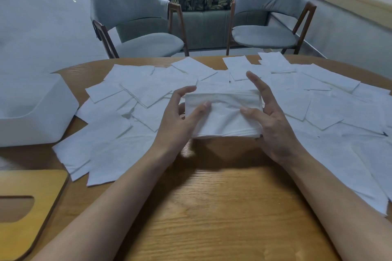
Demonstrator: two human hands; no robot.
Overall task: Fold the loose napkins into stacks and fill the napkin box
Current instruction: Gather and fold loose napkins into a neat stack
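A thick stack of white napkins (222, 117) hangs just above the wooden table (212, 207), held between both hands. My left hand (180, 121) grips its left end, thumb on top and fingers round the far edge. My right hand (269, 116) grips the right end, thumb on top, with the index finger stretched out past the far edge. Loose napkins (148, 89) lie scattered across the far half of the table, overlapping. The white napkin box (31, 110) stands open at the left edge.
A wooden lid with a slot (23, 207) lies at the near left corner. Two grey upholstered chairs (135, 17) (269, 10) stand beyond the table. More loose napkins (350, 133) cover the right side up to the table's edge.
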